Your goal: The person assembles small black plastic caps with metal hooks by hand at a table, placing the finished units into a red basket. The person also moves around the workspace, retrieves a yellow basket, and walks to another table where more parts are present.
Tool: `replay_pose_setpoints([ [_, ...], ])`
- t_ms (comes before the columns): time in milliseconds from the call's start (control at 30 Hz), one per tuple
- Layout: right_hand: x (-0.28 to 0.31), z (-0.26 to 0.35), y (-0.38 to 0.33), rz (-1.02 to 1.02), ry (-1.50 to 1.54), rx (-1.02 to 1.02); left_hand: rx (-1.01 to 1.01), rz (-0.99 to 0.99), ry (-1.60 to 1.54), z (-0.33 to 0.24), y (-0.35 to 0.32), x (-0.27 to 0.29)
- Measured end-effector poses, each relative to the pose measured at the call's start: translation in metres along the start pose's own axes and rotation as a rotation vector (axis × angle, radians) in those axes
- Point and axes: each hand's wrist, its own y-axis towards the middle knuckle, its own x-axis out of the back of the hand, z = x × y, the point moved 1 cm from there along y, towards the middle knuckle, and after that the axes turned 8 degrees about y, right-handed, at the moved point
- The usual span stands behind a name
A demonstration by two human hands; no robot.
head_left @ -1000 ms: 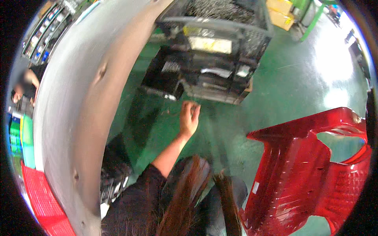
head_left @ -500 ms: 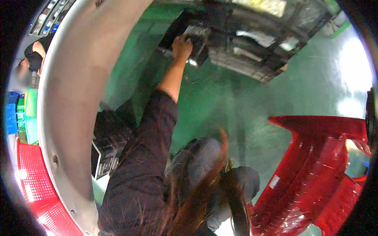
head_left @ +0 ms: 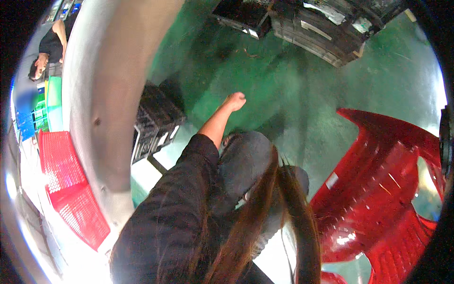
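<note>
My left hand (head_left: 235, 101) reaches forward over the green floor, its fingers curled closed. Anything inside them is too small or hidden to make out. The dark-sleeved left arm rises from the lower left, and below the hand is my bent knee in grey trousers (head_left: 248, 154). Beyond the hand, near the top edge, stands an open black plastic bin (head_left: 243, 16). Just right of it is a stack of black crates (head_left: 307, 35) with pale labels. My right hand is out of view. Long strands of hair cover part of the lower middle.
A large glossy red moulded panel (head_left: 373, 189) with cut-outs lies at right. A long beige curved surface (head_left: 109, 94) runs down the left, with black crates (head_left: 158, 118) beside it. Red perforated baskets (head_left: 64, 163) and another person (head_left: 52, 45) are beyond it.
My left hand has left the black bin and drawn back toward my knee, its fingers now closed. The view has shifted, so the bin and crates sit nearer the top edge.
</note>
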Motion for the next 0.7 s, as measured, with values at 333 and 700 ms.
replay_pose_setpoints([
  [333,0.152,-0.058,-0.176,0.137,-0.094,-0.091,0.012,0.111,-0.165,-0.02,-0.336,0.048],
  [700,0.256,-0.018,-0.236,0.539,-0.177,0.021,0.263,0.052,-0.36,0.02,-0.614,0.123],
])
